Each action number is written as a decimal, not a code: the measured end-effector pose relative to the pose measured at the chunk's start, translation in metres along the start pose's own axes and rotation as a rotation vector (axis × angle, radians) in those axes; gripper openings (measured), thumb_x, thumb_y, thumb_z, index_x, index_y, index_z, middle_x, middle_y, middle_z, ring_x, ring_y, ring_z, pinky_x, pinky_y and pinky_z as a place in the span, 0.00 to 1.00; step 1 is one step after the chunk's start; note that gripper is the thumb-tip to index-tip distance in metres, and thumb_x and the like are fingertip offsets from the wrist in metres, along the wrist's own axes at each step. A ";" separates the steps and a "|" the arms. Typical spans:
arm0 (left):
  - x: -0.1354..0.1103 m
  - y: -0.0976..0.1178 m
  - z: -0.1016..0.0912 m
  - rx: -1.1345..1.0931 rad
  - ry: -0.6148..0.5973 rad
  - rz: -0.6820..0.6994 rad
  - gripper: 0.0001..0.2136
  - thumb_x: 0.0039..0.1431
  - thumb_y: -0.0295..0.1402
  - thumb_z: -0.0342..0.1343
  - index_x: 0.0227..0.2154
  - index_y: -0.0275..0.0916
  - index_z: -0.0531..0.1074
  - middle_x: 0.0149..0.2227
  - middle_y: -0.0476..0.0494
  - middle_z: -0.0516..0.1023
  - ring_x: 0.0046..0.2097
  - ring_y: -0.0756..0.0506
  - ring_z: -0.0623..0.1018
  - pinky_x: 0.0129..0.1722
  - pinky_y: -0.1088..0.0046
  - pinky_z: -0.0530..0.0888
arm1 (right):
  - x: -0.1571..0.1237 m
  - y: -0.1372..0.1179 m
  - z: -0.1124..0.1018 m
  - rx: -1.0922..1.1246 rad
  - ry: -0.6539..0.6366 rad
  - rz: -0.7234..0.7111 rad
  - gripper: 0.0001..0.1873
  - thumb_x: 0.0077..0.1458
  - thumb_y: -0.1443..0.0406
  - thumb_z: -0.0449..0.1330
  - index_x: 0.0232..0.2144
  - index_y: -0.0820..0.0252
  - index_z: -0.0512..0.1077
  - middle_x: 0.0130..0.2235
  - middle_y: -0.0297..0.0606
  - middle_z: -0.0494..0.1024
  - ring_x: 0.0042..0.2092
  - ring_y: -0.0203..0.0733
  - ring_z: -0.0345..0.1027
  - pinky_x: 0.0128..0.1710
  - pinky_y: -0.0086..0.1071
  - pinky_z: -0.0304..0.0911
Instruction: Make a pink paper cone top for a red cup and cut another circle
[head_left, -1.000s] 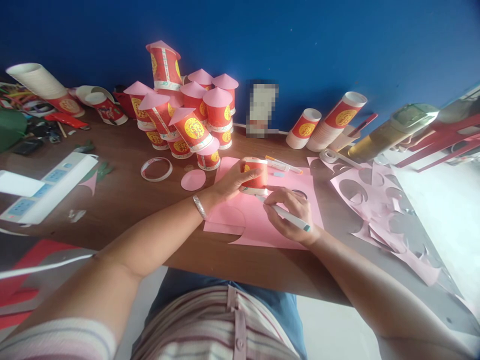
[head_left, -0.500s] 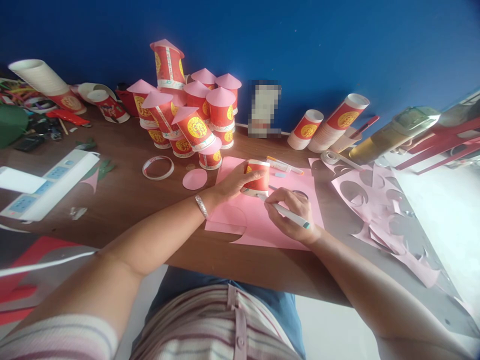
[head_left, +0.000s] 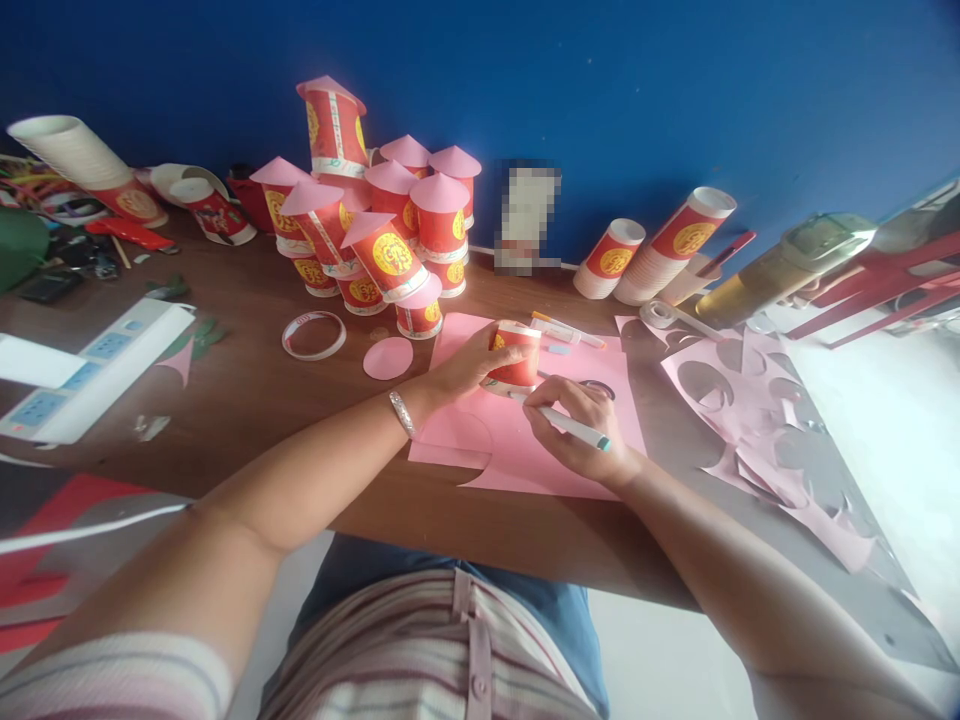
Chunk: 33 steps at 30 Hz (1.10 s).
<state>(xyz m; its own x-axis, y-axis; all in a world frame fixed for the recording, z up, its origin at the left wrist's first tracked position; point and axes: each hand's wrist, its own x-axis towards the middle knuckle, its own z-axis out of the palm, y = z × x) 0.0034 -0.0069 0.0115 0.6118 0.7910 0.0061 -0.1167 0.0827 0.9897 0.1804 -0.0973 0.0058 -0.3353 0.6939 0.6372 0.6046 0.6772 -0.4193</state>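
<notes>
My left hand (head_left: 466,366) is closed around a red paper cup (head_left: 516,358) with a yellow emblem, standing mouth-down on a pink paper sheet (head_left: 525,430). My right hand (head_left: 581,428) pinches a white pen (head_left: 571,428) with a teal end, its tip at the cup's rim on the near side. The pink sheet lies on the brown table (head_left: 247,400) and has curved cut-outs at its near left edge.
A pile of red cups with pink cone tops (head_left: 375,220) stands behind. A pink paper disc (head_left: 388,358) and a white ring (head_left: 313,335) lie left. Cup stacks (head_left: 675,245), markers (head_left: 566,330), pink scraps (head_left: 757,420), a power strip (head_left: 90,375) surround.
My right hand and the pen have crept slightly left along the cup's rim. The left hand keeps its hold on the cup; the view shifted a little.
</notes>
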 end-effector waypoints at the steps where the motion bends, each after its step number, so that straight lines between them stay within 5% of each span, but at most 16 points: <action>1: 0.000 0.000 0.000 -0.020 -0.013 -0.008 0.23 0.54 0.52 0.69 0.32 0.38 0.68 0.30 0.48 0.72 0.32 0.50 0.71 0.30 0.76 0.68 | 0.000 0.001 0.000 0.000 -0.004 0.005 0.07 0.62 0.70 0.58 0.32 0.54 0.69 0.27 0.30 0.79 0.25 0.34 0.71 0.27 0.28 0.64; 17: 0.000 0.001 -0.002 -0.089 -0.121 0.009 0.18 0.59 0.48 0.66 0.31 0.37 0.69 0.30 0.45 0.76 0.34 0.48 0.77 0.29 0.78 0.72 | 0.000 0.004 -0.005 -0.114 0.055 0.076 0.06 0.60 0.69 0.57 0.30 0.55 0.68 0.24 0.28 0.74 0.22 0.33 0.65 0.23 0.29 0.54; 33: -0.004 0.000 -0.004 -0.117 -0.110 -0.063 0.18 0.59 0.46 0.67 0.43 0.38 0.75 0.39 0.43 0.81 0.40 0.46 0.82 0.33 0.77 0.78 | 0.002 0.004 -0.006 -0.075 0.047 0.002 0.08 0.59 0.72 0.58 0.32 0.53 0.68 0.27 0.30 0.79 0.26 0.35 0.72 0.27 0.28 0.63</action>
<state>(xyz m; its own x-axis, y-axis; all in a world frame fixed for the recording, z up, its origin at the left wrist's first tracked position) -0.0025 -0.0074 0.0110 0.7016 0.7118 -0.0335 -0.1616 0.2047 0.9654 0.1869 -0.0946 0.0094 -0.3012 0.6818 0.6667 0.6580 0.6546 -0.3721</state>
